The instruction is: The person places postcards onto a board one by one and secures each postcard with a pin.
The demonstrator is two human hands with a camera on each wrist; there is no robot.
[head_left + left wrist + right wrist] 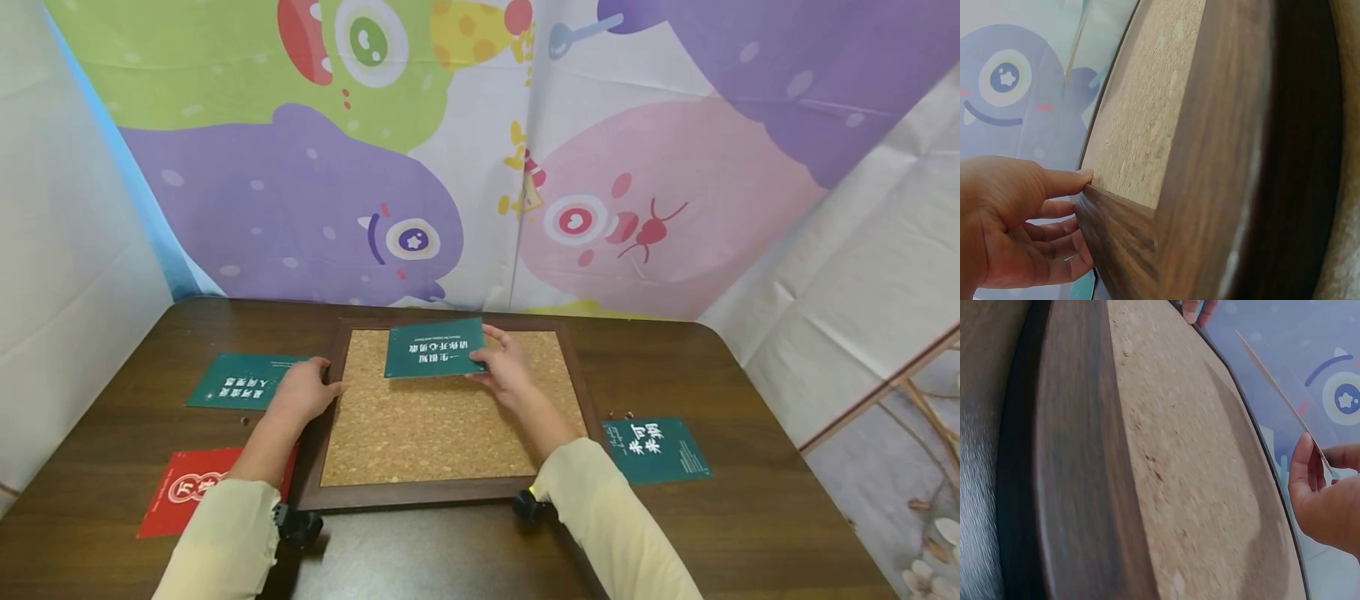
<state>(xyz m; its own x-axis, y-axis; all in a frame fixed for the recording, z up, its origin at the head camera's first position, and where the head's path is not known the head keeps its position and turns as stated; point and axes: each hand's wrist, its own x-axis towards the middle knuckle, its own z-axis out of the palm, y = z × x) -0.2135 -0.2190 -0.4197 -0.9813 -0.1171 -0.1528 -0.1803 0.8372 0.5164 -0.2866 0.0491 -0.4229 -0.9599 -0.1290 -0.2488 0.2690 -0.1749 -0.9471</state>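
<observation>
A green card [435,348] with white writing is pinched by its right end between the thumb and fingers of my right hand [510,367]. It is held above the upper part of a cork board [450,433]. The right wrist view shows this card [1282,394] edge-on, tilted and apart from the cork. My left hand [306,388] holds the board's brown frame [333,375] at its left side. In the left wrist view the thumb of the left hand [1016,219] lies on the frame's top, with the other fingers along its outer side.
Beside the left forearm lie another green card [236,383] and a red card [180,492], partly covered by the arm. A third green card [660,450] lies right of the board. Small pins [628,415] sit near it. A cartoon-printed cloth [480,208] hangs behind the table [750,517].
</observation>
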